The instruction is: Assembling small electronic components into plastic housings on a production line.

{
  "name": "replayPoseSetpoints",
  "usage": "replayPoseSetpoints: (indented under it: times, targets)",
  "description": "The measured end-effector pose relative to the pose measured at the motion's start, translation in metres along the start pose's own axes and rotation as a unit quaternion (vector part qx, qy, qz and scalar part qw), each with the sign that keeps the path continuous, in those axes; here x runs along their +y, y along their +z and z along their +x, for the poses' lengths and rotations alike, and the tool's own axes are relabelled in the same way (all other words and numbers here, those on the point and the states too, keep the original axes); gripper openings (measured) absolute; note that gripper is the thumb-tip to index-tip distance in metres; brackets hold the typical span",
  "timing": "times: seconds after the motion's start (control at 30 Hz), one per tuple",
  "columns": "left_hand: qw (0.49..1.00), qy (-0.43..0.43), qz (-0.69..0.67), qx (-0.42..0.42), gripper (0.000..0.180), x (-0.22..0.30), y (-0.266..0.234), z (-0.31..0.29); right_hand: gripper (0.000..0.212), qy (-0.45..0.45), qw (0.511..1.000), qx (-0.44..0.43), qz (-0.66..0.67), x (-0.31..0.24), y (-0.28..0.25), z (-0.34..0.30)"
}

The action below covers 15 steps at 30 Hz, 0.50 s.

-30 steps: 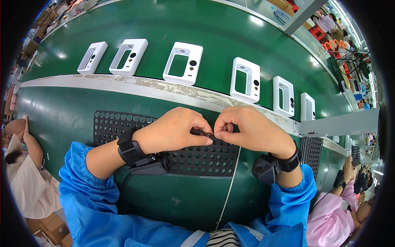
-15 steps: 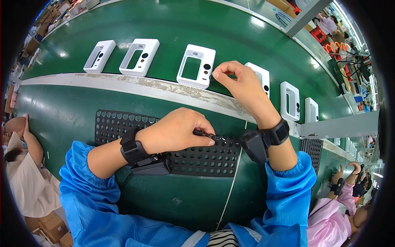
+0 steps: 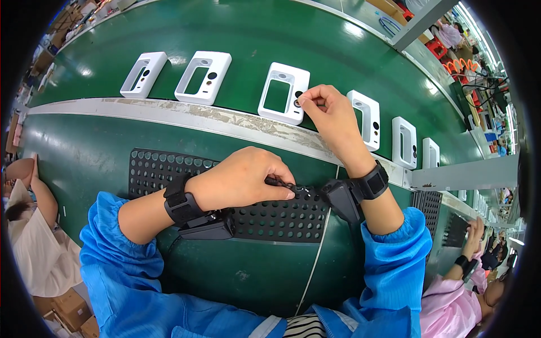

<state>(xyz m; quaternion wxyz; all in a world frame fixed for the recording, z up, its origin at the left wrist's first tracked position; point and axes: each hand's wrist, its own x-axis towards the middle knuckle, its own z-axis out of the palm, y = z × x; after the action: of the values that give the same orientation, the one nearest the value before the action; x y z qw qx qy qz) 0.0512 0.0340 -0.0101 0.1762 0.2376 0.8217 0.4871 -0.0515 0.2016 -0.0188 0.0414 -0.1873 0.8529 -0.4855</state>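
My left hand (image 3: 239,177) is closed in a pinch over the perforated black mat, with a clump of small black pieces (image 3: 280,183) between thumb and fingers. What kind of pieces they are is too small to tell. My right hand (image 3: 335,118) reaches forward, thumb and index finger pinched at the right side of a white plastic housing (image 3: 270,111). Its fingertips meet the housing beside a small round hole below the black round window. Anything between those fingertips is hidden. The housing is a rounded frame with a large rectangular opening.
More white housings (image 3: 204,56) lie in a row along the green belt (image 3: 236,34), on both sides. A pale worn rail (image 3: 225,115) separates it from my green bench. The black perforated mat (image 3: 282,228) lies below my hands. A metal post (image 3: 468,170) stands right; co-workers sit either side.
The row of white housings has shifted to the right. My right fingertips have moved slightly right, onto the housing's face, while that wrist has swung a little left. My left hand stays in place.
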Motion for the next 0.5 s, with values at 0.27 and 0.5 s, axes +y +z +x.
replayPoseSetpoints:
  times: [0.27, 0.5]
  targets:
    - [1.0, -0.007, -0.003, -0.005, 0.02, 0.002, 0.0, 0.0, 0.01, -0.01, 0.999, 0.032, 0.036, 0.014, -0.002, -0.006]
    - [1.0, -0.006, 0.0, -0.005, 0.02, 0.002, 0.0, 0.0, 0.01, 0.006, 0.998, 0.058, 0.034, 0.015, -0.006, -0.013]
